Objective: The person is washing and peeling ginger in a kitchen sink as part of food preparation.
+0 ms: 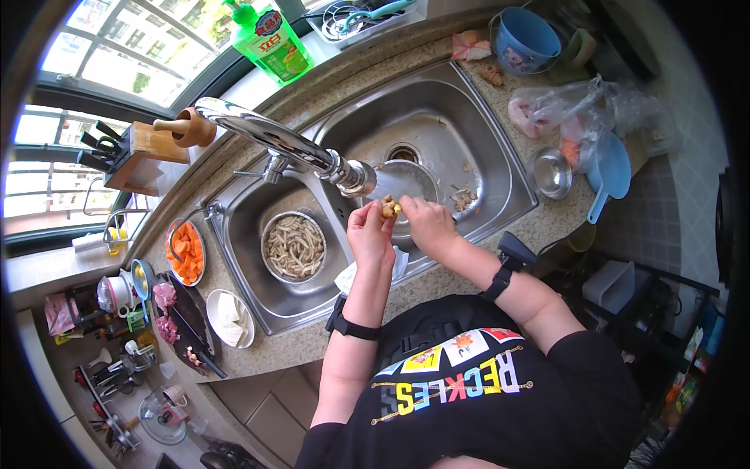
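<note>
My left hand (371, 232) pinches a knobby, yellow-brown piece of ginger (388, 206) over the front of the right sink basin (500, 156). The fingers of my right hand (428, 224) are closed at the ginger's right end, where a bright yellow patch shows. Exactly what those fingertips grip is hard to make out. Just beyond the hands hangs the chrome faucet (358, 180). Below it, a round, shiny bowl (426, 181) sits in the basin, partly hidden by my hands. Pale scraps (463, 198) lie on the basin floor to the right.
In the left basin stands a bowl of pale strips (294, 246). Left on the counter are cut carrots (186, 252), a white dish (231, 319) and a cutting board (187, 320) with meat and a knife. At right are a metal bowl (551, 173), blue dipper (609, 168) and plastic bags (562, 109).
</note>
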Motion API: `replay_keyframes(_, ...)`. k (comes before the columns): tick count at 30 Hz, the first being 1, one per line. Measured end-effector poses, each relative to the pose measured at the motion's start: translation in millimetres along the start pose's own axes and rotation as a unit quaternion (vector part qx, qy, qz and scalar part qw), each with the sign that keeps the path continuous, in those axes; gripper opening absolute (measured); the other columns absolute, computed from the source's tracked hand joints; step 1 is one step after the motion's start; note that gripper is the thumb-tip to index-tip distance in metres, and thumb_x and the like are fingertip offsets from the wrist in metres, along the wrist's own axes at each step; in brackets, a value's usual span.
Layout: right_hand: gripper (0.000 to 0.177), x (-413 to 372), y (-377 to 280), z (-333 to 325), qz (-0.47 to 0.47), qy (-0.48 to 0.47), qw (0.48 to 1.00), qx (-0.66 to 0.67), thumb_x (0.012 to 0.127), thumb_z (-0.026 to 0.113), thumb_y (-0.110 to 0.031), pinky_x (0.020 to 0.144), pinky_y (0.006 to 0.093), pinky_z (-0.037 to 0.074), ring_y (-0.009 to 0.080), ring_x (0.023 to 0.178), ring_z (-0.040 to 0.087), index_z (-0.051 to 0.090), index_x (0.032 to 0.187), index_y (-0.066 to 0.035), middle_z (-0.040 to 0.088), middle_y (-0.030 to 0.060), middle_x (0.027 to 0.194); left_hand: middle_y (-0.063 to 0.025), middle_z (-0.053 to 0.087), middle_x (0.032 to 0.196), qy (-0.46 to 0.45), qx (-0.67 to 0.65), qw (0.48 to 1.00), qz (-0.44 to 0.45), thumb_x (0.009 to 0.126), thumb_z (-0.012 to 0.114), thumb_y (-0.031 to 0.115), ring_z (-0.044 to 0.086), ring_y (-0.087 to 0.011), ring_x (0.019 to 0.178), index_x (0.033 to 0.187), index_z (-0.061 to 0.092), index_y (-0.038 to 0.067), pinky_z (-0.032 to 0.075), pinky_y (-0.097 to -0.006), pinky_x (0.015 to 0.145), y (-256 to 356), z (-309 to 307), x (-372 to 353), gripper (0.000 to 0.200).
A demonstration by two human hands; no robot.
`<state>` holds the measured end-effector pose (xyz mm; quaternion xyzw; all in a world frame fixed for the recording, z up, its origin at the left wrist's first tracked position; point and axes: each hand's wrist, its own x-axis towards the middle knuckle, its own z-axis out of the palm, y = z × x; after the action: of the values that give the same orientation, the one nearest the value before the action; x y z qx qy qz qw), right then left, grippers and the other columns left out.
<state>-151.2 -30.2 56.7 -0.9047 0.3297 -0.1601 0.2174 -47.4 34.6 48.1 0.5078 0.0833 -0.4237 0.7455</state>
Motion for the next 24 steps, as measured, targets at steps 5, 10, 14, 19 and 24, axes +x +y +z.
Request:
replay_keyframes(5, 0.008, 3, -1, 11, 0.02, 0.041, 0.999, -0.009, 0.078, 0.047, -0.006, 0.054, 0.0402, 0.049, 0.03, 0.063, 0.06, 0.046, 0.086, -0.007, 0.057, 0.0117, 0.072, -0.0094, 0.059, 0.087, -0.004, -0.084, 0.994, -0.069, 0.084, 0.059, 0.007, 0.06, -0.0195, 0.081, 0.09, 0.048, 0.004, 0.051, -0.0329, 0.073, 3, 0, 5, 0.013)
replay_keyframes(10, 0.009, 27, 27, 8, 0.108, 0.052, 0.992, -0.034, 0.079, 0.044, -0.006, 0.059, 0.043, 0.048, 0.0328, 0.068, 0.06, 0.048, 0.088, -0.008, 0.058, 0.0125, 0.075, -0.0093, 0.058, 0.09, 0.011, -0.089, 0.994, -0.068, 0.084, 0.059, 0.007, 0.059, -0.0196, 0.081, 0.09, 0.048, 0.004, 0.051, -0.0331, 0.074, 5, -3, 0, 0.013)
replay_keyframes(14, 0.01, 27, 23, -12, 0.001, 0.01, 0.992, 0.127, 0.078, 0.044, -0.006, 0.06, 0.044, 0.047, 0.0333, 0.073, 0.059, 0.051, 0.084, -0.009, 0.06, 0.0122, 0.076, -0.0105, 0.058, 0.096, -0.038, -0.041, 0.997, -0.061, 0.086, 0.056, 0.009, 0.058, -0.0212, 0.089, 0.099, 0.049, 0.003, 0.049, -0.0345, 0.08, 6, -9, 0, 0.016)
replay_keyframes(19, 0.005, 26, 28, -23, -0.128, -0.033, 0.988, 0.074, 0.077, 0.047, -0.009, 0.058, 0.0417, 0.047, 0.0308, 0.069, 0.06, 0.05, 0.081, -0.009, 0.059, 0.01, 0.072, -0.009, 0.058, 0.097, -0.077, -0.039, 0.993, -0.076, 0.087, 0.055, 0.011, 0.057, -0.0197, 0.09, 0.104, 0.051, 0.002, 0.047, -0.0332, 0.084, 11, -7, 0, 0.02)
replay_keyframes(24, 0.005, 25, 25, -28, -0.133, -0.044, 0.989, 0.052, 0.076, 0.048, -0.009, 0.057, 0.0401, 0.047, 0.0293, 0.067, 0.06, 0.051, 0.08, -0.01, 0.059, 0.0089, 0.07, -0.0089, 0.058, 0.098, -0.074, -0.021, 0.995, -0.068, 0.087, 0.056, 0.01, 0.057, -0.0192, 0.091, 0.102, 0.052, 0.0, 0.047, -0.0327, 0.085, 8, -7, -3, 0.02)
